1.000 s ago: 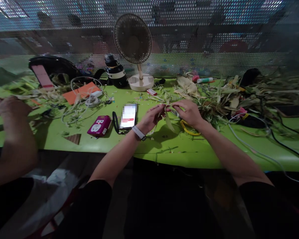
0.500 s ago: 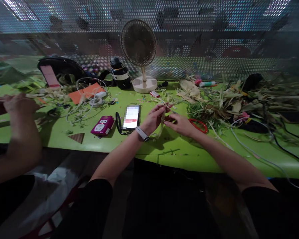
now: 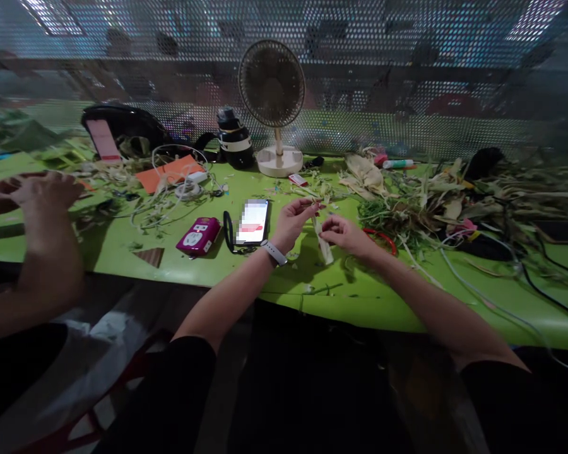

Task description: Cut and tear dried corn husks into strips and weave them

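Note:
A pale, flat strip of dried leaf, husk-like, hangs down between my hands over the green table. My left hand, with a light band at its wrist, pinches the strip's upper end between thumb and fingertips. Close to its right edge is my right hand, thumb and fingertips pinched together at the middle of the strip. The strip's lower end dangles loose. Behind my right hand lies a red ring-shaped loop, partly hidden by it.
Left of my hands lie a lit phone and a purple power adapter. A fan and dark bottle stand behind. Dried leaves and cables spread rightward. A co-worker's hand is at far left.
My right hand has moved slightly right. The strip's lower end has swung right and now shows its broad side. The camera view has shifted a little.

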`<act>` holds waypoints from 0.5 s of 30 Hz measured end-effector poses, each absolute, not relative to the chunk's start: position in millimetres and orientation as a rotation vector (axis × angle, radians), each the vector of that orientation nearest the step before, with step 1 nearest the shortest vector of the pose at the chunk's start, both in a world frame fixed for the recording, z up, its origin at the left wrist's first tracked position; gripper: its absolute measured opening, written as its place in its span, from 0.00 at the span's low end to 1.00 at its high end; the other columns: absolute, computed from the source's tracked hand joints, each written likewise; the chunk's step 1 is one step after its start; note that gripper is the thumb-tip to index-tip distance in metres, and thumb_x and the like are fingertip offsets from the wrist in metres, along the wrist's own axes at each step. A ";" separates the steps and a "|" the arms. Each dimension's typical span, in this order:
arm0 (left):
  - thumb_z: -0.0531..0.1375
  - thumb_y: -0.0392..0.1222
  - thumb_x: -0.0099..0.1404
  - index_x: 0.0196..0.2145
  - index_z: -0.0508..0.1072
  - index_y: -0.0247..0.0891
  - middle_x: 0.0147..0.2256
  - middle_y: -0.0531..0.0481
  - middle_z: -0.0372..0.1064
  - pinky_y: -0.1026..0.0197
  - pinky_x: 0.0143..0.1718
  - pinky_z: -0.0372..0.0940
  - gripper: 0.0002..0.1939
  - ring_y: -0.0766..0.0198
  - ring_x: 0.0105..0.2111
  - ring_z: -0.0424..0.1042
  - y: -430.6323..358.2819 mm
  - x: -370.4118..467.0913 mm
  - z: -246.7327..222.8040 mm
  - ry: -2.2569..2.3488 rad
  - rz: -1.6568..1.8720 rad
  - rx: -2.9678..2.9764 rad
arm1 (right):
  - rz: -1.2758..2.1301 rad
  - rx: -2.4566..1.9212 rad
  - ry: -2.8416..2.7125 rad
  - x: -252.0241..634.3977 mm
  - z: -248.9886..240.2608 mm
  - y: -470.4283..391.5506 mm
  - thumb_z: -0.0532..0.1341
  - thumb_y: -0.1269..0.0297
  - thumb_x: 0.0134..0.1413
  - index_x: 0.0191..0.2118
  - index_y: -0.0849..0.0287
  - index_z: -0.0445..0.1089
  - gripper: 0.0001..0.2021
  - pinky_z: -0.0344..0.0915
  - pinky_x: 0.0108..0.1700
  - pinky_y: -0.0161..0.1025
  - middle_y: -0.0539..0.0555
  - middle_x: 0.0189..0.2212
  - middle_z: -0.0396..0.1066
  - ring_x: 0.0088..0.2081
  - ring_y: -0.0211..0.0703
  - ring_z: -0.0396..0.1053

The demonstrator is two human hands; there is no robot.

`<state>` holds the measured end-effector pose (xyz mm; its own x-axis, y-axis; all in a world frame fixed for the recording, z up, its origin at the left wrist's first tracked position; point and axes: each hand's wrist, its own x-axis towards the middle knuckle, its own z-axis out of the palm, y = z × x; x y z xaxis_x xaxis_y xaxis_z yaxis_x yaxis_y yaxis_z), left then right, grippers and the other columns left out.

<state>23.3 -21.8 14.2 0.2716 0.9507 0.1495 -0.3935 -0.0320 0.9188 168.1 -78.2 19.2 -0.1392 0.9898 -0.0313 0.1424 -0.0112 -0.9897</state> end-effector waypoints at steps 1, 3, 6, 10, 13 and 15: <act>0.72 0.46 0.48 0.33 0.77 0.35 0.34 0.48 0.78 0.57 0.49 0.64 0.17 0.63 0.38 0.75 -21.3 22.6 14.9 0.675 1.218 1.129 | 1.179 -1.256 -1.463 172.1 22.9 -78.1 0.65 0.67 0.44 0.31 0.59 0.67 0.07 0.68 0.35 0.37 0.48 0.25 0.71 0.27 0.37 0.69; 0.72 0.47 0.48 0.32 0.77 0.35 0.33 0.48 0.78 0.57 0.49 0.65 0.16 0.63 0.38 0.75 -20.1 21.6 15.6 0.684 1.212 1.159 | 1.019 -1.253 -1.593 180.8 30.6 -78.2 0.63 0.65 0.48 0.34 0.60 0.70 0.07 0.67 0.35 0.38 0.50 0.28 0.72 0.29 0.38 0.69; 0.73 0.48 0.46 0.31 0.78 0.36 0.34 0.48 0.78 0.58 0.48 0.65 0.17 0.63 0.38 0.75 -18.9 21.8 14.7 0.667 1.159 1.179 | 0.632 -1.275 -1.790 193.4 40.6 -77.5 0.60 0.63 0.53 0.36 0.60 0.73 0.08 0.67 0.40 0.43 0.55 0.33 0.74 0.34 0.43 0.70; 0.74 0.49 0.44 0.31 0.76 0.36 0.33 0.51 0.77 0.60 0.45 0.67 0.19 0.67 0.35 0.74 -20.1 22.4 13.7 0.620 1.031 1.134 | 0.317 -1.270 -1.872 203.9 44.4 -73.5 0.59 0.62 0.56 0.38 0.59 0.75 0.10 0.66 0.46 0.45 0.57 0.36 0.75 0.40 0.47 0.71; 0.74 0.49 0.44 0.31 0.75 0.35 0.31 0.53 0.75 0.63 0.40 0.68 0.20 0.69 0.32 0.74 -22.5 20.9 15.7 0.575 0.939 1.092 | 0.364 -1.289 -1.830 204.8 40.6 -70.2 0.59 0.62 0.56 0.38 0.59 0.75 0.10 0.67 0.45 0.44 0.57 0.37 0.76 0.40 0.47 0.72; 0.74 0.48 0.45 0.31 0.74 0.35 0.29 0.55 0.74 0.65 0.36 0.68 0.20 0.71 0.28 0.74 -23.6 19.5 17.5 0.560 0.897 1.067 | 0.414 -1.307 -1.813 203.1 38.2 -69.3 0.59 0.62 0.55 0.38 0.59 0.74 0.09 0.67 0.44 0.44 0.57 0.37 0.77 0.39 0.47 0.72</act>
<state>19.5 -23.6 17.5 0.5383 0.8424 0.0232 -0.3491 0.1978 0.9160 203.1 -69.3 38.2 -0.1021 0.8940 0.4363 0.6160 0.4012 -0.6779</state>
